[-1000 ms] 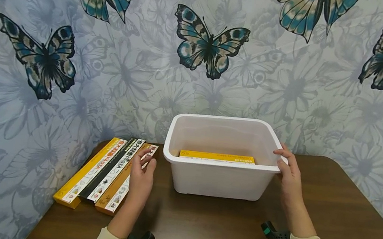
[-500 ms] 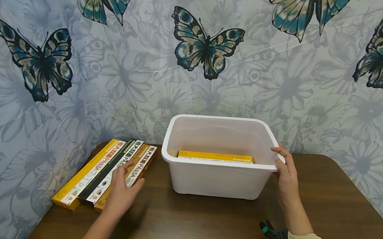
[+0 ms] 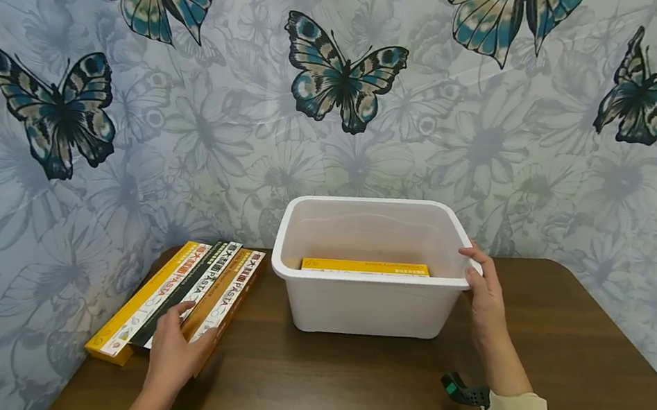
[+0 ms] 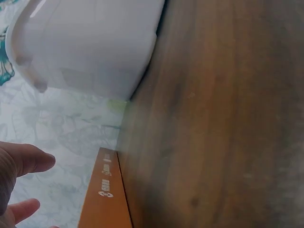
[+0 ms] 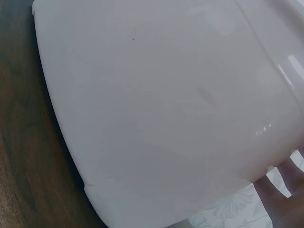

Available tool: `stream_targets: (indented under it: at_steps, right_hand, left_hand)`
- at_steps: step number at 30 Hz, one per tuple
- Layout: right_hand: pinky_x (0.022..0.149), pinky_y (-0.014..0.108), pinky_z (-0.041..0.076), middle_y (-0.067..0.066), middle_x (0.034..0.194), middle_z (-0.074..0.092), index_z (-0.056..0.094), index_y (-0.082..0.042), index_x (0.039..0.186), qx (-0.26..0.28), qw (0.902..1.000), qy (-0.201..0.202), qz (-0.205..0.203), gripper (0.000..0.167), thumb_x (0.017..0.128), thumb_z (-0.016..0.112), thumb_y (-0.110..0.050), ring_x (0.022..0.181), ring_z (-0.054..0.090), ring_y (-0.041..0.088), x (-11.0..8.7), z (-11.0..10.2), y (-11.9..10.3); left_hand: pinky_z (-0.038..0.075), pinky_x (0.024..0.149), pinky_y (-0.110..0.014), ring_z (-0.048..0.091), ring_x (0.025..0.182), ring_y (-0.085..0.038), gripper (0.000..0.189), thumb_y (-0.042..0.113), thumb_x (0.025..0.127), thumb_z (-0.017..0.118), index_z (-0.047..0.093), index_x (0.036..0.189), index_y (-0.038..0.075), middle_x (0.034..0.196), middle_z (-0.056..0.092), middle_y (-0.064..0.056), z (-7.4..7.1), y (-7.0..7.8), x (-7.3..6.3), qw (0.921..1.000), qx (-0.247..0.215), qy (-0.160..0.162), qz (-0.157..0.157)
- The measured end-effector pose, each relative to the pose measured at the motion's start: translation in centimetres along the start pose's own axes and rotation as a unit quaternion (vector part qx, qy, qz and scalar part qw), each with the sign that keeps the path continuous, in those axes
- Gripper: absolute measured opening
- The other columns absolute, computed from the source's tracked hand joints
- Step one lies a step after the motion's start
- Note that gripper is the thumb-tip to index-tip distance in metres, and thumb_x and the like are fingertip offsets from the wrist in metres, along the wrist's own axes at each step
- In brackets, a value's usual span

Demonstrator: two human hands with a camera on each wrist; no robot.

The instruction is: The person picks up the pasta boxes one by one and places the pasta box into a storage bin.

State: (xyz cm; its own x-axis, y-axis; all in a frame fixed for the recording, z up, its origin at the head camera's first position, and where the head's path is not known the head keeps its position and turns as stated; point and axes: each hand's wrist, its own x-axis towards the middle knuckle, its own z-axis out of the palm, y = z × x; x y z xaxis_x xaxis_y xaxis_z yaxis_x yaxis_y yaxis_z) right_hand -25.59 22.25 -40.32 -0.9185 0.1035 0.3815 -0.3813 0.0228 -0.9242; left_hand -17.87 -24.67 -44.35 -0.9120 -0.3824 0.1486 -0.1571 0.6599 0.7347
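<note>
- Butterfly wall (image 3: 412, 147) behind, brown table (image 3: 340, 389) below.
- Three pasta boxes (image 3: 184, 288), yellow, black, orange, white-striped, lie along its left edge.
- Left hand (image 3: 175, 353) spread over the orange box (image 3: 221, 296), contact hard to judge.
- Right hand (image 3: 487, 299) grips the white tub (image 3: 370, 309) near the back edge.

Left hand (image 3: 174, 349) covers part of the near end of the brown box (image 3: 230, 295), left edge of table (image 3: 327, 394); contact unclear. Front wall of bin (image 3: 370, 312) hides the yellow box's (image 3: 366, 266) lower part. Table's near edge cropped. Wrist views crop bin, left hand, right hand (image 3: 485, 293). Finest box print unreadable.
</note>
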Motion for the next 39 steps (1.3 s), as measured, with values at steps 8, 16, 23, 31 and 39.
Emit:
stream_targets:
  at_steps: [8,16,23,31,39]
  right_hand:
    - [0.100,0.030,0.030,0.001,0.168,0.019,0.045,-0.010,0.139,0.000,1.0000,0.003,0.006,0.036,0.107,0.036,-0.024,0.154,0.015,0.026,-0.3,0.1,-0.2]
    - [0.101,0.030,0.030,0.003,0.167,0.023,0.044,-0.006,0.139,0.009,0.9999,0.004,-0.007,0.037,0.106,0.038,-0.022,0.154,0.017,0.025,-0.4,0.3,-0.3]
    - [0.104,0.031,0.029,0.003,0.168,0.020,0.044,-0.006,0.138,0.009,0.9999,0.007,-0.004,0.037,0.105,0.038,-0.022,0.156,0.013,0.025,-0.6,0.2,-0.5]
    - [0.100,0.029,0.031,0.005,0.168,0.018,0.044,-0.007,0.139,0.006,1.0000,0.004,-0.003,0.038,0.106,0.038,-0.023,0.154,0.016,0.026,-0.6,-0.1,-0.4]
    - [0.100,0.029,0.031,0.005,0.168,0.019,0.044,-0.006,0.139,0.005,1.0000,0.005,-0.003,0.038,0.106,0.038,-0.023,0.155,0.013,0.028,-0.3,-0.1,-0.2]
  left_hand:
    - [0.041,0.090,-0.058,0.055,0.115,-0.043,0.066,0.022,0.081,0.078,0.047,0.136,0.002,0.125,0.054,-0.028,0.6,-0.6,-0.8,0.9975,0.031,0.055,0.032]
    - [0.038,0.094,-0.060,0.058,0.116,-0.041,0.070,0.026,0.082,0.077,0.044,0.139,0.002,0.130,0.057,-0.025,0.3,-0.9,-0.6,0.9969,0.054,0.039,0.041]
    - [0.032,0.101,-0.063,0.055,0.122,-0.041,0.074,0.030,0.084,0.074,0.039,0.143,0.002,0.135,0.055,-0.027,-0.3,-1.2,-0.7,0.9983,0.054,0.006,0.022]
    - [0.030,0.090,-0.059,0.052,0.119,-0.043,0.070,0.027,0.079,0.079,0.048,0.138,0.006,0.133,0.059,-0.021,0.5,-1.1,-1.0,0.9982,0.047,0.033,0.019]
    - [0.028,0.086,-0.056,0.050,0.118,-0.047,0.074,0.029,0.077,0.082,0.047,0.139,0.008,0.138,0.060,-0.020,0.5,-1.1,-1.5,0.9966,0.074,0.032,0.018]
